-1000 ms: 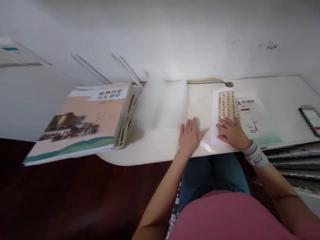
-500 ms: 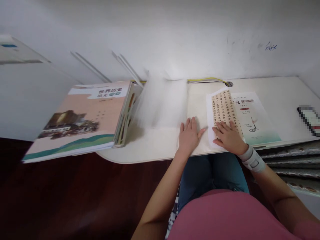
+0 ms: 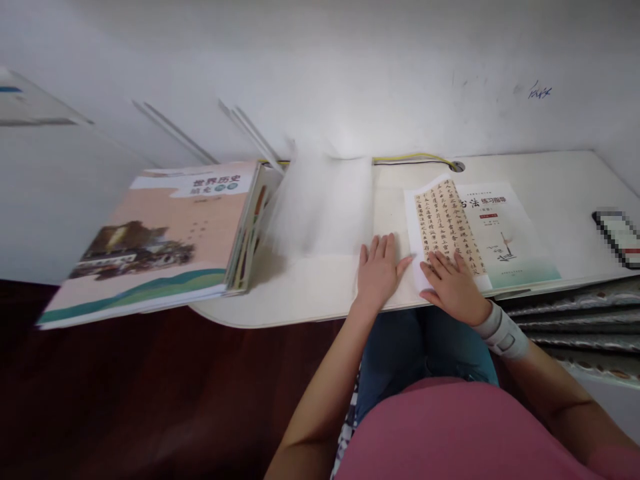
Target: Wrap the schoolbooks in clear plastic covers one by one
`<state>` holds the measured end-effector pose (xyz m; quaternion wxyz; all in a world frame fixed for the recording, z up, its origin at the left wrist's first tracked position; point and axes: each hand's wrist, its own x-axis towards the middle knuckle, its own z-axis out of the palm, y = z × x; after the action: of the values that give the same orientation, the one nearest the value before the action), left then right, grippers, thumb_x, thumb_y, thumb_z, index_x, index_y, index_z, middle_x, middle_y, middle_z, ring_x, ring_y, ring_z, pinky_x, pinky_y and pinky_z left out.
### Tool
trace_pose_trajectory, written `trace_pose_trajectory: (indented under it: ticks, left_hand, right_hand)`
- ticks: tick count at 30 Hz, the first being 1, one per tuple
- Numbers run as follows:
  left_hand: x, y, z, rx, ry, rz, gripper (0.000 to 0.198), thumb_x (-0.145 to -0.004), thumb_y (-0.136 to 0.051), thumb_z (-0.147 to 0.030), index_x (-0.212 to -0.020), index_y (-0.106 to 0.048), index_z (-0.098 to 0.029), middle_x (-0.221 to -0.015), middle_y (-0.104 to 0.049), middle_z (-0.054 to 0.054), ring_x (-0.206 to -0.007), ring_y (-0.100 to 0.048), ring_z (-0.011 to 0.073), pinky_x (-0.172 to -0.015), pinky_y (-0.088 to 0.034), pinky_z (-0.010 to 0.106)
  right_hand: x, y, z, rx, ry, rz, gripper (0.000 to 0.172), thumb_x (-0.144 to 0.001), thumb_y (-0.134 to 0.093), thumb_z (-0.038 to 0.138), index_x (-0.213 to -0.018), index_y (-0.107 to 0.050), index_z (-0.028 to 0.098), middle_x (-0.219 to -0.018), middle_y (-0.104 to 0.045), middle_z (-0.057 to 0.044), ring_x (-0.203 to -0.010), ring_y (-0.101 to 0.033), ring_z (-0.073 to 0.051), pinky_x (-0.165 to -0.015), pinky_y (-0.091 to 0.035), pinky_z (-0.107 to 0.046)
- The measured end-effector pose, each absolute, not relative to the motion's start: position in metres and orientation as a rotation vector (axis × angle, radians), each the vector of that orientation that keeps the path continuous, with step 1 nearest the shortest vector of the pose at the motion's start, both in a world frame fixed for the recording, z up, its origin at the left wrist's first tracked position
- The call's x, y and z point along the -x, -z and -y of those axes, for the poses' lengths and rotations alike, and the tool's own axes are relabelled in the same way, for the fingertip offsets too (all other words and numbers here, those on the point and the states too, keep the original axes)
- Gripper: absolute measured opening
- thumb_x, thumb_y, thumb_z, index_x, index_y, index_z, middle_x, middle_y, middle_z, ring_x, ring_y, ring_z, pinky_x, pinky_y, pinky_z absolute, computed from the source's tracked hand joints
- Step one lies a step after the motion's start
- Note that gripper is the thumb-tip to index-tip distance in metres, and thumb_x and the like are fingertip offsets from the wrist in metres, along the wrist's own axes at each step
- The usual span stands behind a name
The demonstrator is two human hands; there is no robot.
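Flat on the white desk rests my left hand [image 3: 377,275], fingers stretched and thumb out towards the book; it holds nothing. My right hand [image 3: 454,288] lies palm down with fingers spread on the lower part of a tan page of brush calligraphy [image 3: 443,217]. That page has a white border at its left and meets the calligraphy workbook [image 3: 523,240], whose pale cover with green lower edge shows at the right. Whether the page is a cover flap or a separate sheet, I cannot tell. Left of my left hand are translucent whitish sheets [image 3: 330,207].
A stack of books [image 3: 165,233], a world history one on top, overhangs the desk's left end. A phone-like object [image 3: 620,237], pixelated, lies at the right. A yellow cable [image 3: 410,157] runs along the wall to a desk hole. Grey padded layers [image 3: 575,327] sit below the right edge.
My right hand has slid slightly left and towards me. The calligraphy page has shifted left and spread flatter, showing more of the workbook's title. My left hand has stayed in place.
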<state>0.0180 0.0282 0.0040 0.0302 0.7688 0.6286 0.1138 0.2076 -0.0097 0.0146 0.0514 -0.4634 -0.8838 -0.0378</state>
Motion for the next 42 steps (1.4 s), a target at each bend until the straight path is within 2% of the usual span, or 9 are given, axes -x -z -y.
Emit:
trace_pose_trajectory:
  ticks: [6,9,12,19,23,26,31,36,42]
  left_hand:
    - [-0.017,-0.007,-0.025,-2.472,-0.375,-1.857,0.071,-0.091,-0.033,-0.06,-0.146,-0.035,-0.015,-0.15,-0.035,0.014,-0.141,-0.024,0.0355,-0.112,-0.019,0.06]
    - [-0.016,-0.01,-0.024,-2.589,-0.386,-1.708,0.062,-0.092,-0.036,-0.057,-0.143,-0.04,-0.022,-0.15,-0.037,0.01,-0.142,-0.022,0.0336,-0.112,-0.016,0.062]
    - [-0.015,-0.012,-0.024,-2.669,-0.345,-1.54,0.055,-0.094,-0.034,-0.053,-0.14,-0.045,-0.024,-0.149,-0.04,0.007,-0.141,-0.026,0.0314,-0.112,-0.02,0.06]
    - [-0.015,-0.011,-0.025,-2.642,-0.28,-1.542,0.05,-0.095,-0.033,-0.052,-0.136,-0.05,-0.029,-0.147,-0.044,0.004,-0.139,-0.031,0.0312,-0.112,-0.022,0.058]
    - [-0.015,-0.011,-0.025,-2.648,-0.283,-1.536,0.05,-0.095,-0.034,-0.052,-0.135,-0.05,-0.029,-0.147,-0.043,0.004,-0.139,-0.031,0.0305,-0.112,-0.022,0.058]
    - [-0.014,-0.01,-0.024,-2.668,-0.293,-1.534,0.05,-0.095,-0.033,-0.051,-0.135,-0.051,-0.027,-0.146,-0.044,0.006,-0.139,-0.032,0.0303,-0.111,-0.023,0.057]
    - [-0.015,-0.007,-0.022,-2.652,-0.309,-1.557,0.053,-0.096,-0.03,-0.05,-0.138,-0.046,-0.022,-0.145,-0.045,0.009,-0.138,-0.034,0.0297,-0.112,-0.023,0.057]
    - [-0.009,-0.015,-0.031,-2.546,-0.291,-1.581,0.055,-0.096,-0.032,-0.047,-0.139,-0.04,-0.013,-0.144,-0.045,0.016,-0.135,-0.039,0.0257,-0.112,-0.028,0.047]
    - [-0.018,-0.046,-0.098,-2.283,-0.139,-1.631,0.035,-0.094,-0.039,-0.037,-0.115,-0.055,-0.014,-0.123,-0.06,0.015,-0.115,-0.057,0.0243,-0.097,-0.042,0.033]
  right_hand:
    - [-0.212,-0.015,0.01,1.341,0.021,2.72,0.068,-0.092,-0.039,0.052,-0.14,-0.039,0.004,-0.145,-0.04,-0.023,-0.137,-0.035,-0.031,-0.111,-0.027,-0.049]
    - [-0.215,-0.014,0.008,1.292,-0.011,2.724,0.072,-0.092,-0.039,0.055,-0.14,-0.039,0.003,-0.144,-0.041,-0.023,-0.136,-0.036,-0.03,-0.11,-0.03,-0.047]
    - [-0.218,-0.016,0.006,1.248,-0.016,2.741,0.073,-0.091,-0.041,0.056,-0.139,-0.04,0.001,-0.142,-0.044,-0.024,-0.134,-0.039,-0.031,-0.108,-0.033,-0.045]
    - [-0.221,-0.039,-0.041,1.059,0.022,2.945,0.044,-0.095,-0.037,0.033,-0.128,-0.052,0.008,-0.132,-0.056,-0.018,-0.121,-0.052,-0.027,-0.101,-0.04,-0.044]
    - [-0.211,-0.043,-0.108,1.198,0.048,3.009,0.048,-0.093,-0.038,0.03,-0.136,-0.045,0.01,-0.144,-0.043,-0.018,-0.131,-0.043,-0.03,-0.102,-0.039,-0.046]
    - [-0.205,-0.041,-0.15,1.317,-0.062,3.032,0.064,-0.091,-0.042,0.042,-0.145,-0.033,0.01,-0.153,-0.029,-0.017,-0.138,-0.031,-0.033,-0.107,-0.035,-0.047]
    - [-0.207,-0.03,-0.169,1.308,-0.196,3.06,0.074,-0.09,-0.036,0.057,-0.147,-0.029,0.012,-0.154,-0.027,-0.016,-0.138,-0.031,-0.035,-0.106,-0.035,-0.05]
    - [-0.205,-0.024,-0.16,1.324,-0.054,3.002,0.07,-0.09,-0.036,0.055,-0.144,-0.035,0.009,-0.15,-0.034,-0.02,-0.134,-0.035,-0.037,-0.102,-0.037,-0.052]
    - [-0.201,-0.024,-0.155,1.369,-0.016,2.95,0.07,-0.09,-0.035,0.057,-0.144,-0.036,0.013,-0.149,-0.036,-0.019,-0.133,-0.036,-0.037,-0.102,-0.037,-0.051]
